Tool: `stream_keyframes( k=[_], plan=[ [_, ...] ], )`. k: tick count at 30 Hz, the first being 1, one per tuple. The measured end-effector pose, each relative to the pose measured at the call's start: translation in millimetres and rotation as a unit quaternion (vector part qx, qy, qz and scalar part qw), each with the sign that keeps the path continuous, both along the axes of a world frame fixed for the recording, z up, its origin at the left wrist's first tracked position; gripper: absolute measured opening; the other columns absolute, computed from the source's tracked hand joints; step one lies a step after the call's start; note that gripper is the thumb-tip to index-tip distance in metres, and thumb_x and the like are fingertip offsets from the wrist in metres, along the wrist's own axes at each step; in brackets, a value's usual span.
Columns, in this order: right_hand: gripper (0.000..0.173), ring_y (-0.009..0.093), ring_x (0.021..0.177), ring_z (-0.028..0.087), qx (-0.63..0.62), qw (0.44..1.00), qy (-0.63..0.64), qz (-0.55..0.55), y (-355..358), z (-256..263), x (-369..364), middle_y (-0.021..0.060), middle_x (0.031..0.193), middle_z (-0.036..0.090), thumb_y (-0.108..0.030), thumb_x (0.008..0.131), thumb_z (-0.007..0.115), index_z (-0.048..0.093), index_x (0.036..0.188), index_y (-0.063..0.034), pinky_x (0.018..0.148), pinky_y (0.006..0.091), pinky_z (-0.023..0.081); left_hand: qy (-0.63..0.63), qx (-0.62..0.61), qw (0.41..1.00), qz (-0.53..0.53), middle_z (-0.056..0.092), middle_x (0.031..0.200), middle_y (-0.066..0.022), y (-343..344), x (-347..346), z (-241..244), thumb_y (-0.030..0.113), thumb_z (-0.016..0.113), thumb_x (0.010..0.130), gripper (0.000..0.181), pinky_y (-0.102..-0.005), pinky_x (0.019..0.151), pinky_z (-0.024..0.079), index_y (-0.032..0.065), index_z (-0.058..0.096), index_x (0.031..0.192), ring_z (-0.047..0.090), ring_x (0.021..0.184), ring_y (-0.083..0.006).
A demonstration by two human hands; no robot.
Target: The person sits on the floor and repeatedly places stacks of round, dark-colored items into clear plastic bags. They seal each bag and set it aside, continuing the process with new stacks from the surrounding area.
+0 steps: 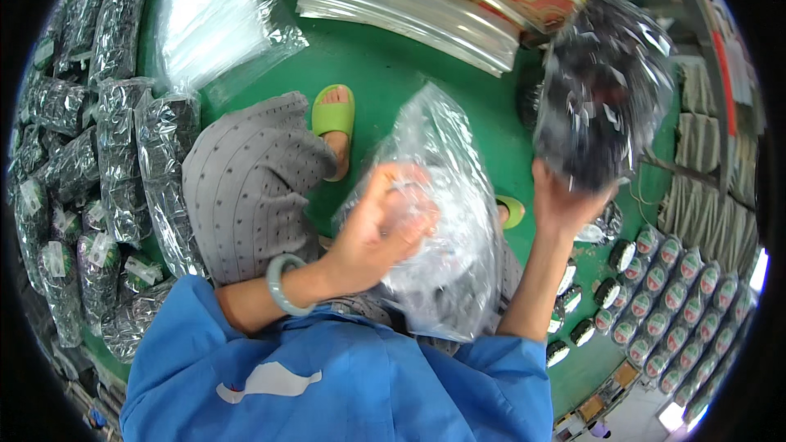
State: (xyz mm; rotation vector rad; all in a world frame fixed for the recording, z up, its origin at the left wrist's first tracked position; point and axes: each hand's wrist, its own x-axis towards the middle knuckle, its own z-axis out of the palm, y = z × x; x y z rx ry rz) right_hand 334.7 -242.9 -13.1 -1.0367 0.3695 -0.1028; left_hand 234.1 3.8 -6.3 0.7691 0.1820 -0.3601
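Note:
My left hand, blurred and wearing a pale bangle, is over a clear plastic bag in front of my lap. Its fingers are curled, but blur hides whether they grip the film. At the right, my right hand holds the near end of a dark bundle in clear plastic wrap. That bundle is raised and smeared by motion, so its contents are not distinct.
Several plastic-wrapped dark rolls are piled at the left. Flat clear bags and clear plastic sheets lie on the green floor ahead. Rows of wrapped round items with red-green labels stand at the right, near a metal rack.

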Motion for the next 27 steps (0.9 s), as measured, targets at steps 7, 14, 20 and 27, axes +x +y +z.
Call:
stream_keyframes(
  k=[7,14,20,27],
  plan=[
    [0.106,0.034,0.115,0.052,-0.738,0.62,-0.153,0.22,32.0,131.9,-204.7,0.0232,0.138,0.035,-0.029,0.058,0.086,0.031,0.143,0.0016,0.095,0.0429,0.045,-0.075,0.105,0.992,-0.013,0.058,0.071,0.0055,78.2,-40.9,105.8,0.018,0.053,0.098,0.031,-0.0163,0.048,0.035,0.0,0.058,0.124,0.047,0.059,0.0018],
    [0.091,0.037,0.094,0.06,-0.809,0.477,-0.004,0.344,81.9,218.6,-231.4,0.0204,0.112,0.048,-0.024,0.059,0.08,0.042,0.141,-0.0121,0.07,0.0425,0.053,-0.503,0.321,0.794,0.113,0.063,0.07,-0.0047,-5.9,-111.2,140.5,0.007,0.071,0.076,0.022,-0.0299,0.047,0.046,0.0077,0.072,0.099,0.061,0.055,-0.0196],
    [0.05,0.02,0.113,0.057,-0.3,0.908,0.233,0.178,-45.3,170.1,-257.6,0.011,0.126,0.057,-0.021,0.095,0.053,0.04,0.139,-0.0001,0.094,0.0303,0.046,-0.506,0.401,0.764,-0.014,0.055,0.081,-0.0076,-10.3,-173.7,105.0,0.006,0.064,0.082,0.045,-0.0364,0.055,0.047,0.0105,0.058,0.126,0.059,0.068,-0.0238],
    [0.042,0.028,0.095,0.065,-0.013,0.987,0.157,0.041,2.3,89.3,-289.3,0.0125,0.112,0.064,-0.044,0.098,0.043,0.053,0.123,-0.0122,0.071,0.0483,0.059,-0.261,0.44,0.828,-0.231,0.056,0.077,-0.0117,18.9,-174.9,37.1,0.02,0.065,0.084,0.03,-0.042,0.061,0.046,0.0047,0.062,0.109,0.057,0.067,-0.0306]
  ],
)
